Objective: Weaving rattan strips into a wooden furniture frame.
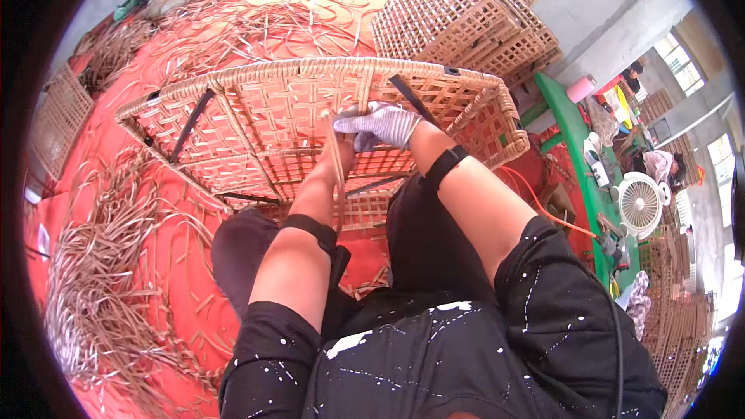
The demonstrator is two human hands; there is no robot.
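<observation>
I have the right hand [380,126] in a striped pale glove, its fingers curled closed around a thin tan strand [339,178] at the far side of the woven frame [272,157]. The left hand [363,141] sits just under it, mostly covered, so I cannot tell whether it is clenched or grasping anything. The strand loops up beside the right hand's fingertips, then hangs past the left wrist toward the lap.

The frame is directly beneath both hands and spreads well out to either side of them; its wrapped rim passes just beyond the right hand. One black strut [405,98] slants close to the right hand's knuckles, and another [192,124] stands well to the left of both hands.

Left of the hands, and nearer the body, I see a large heap of loose strips [109,279] on the red floor covering [182,252]. Beyond the right hand, off to its right, woven pieces [442,12] are stacked. Farther right of that hand runs a green bench [565,120] bearing a pink cylinder [580,88], with a white fan [640,206] beside it. An orange hose [543,211] curves between the right forearm and the bench.
</observation>
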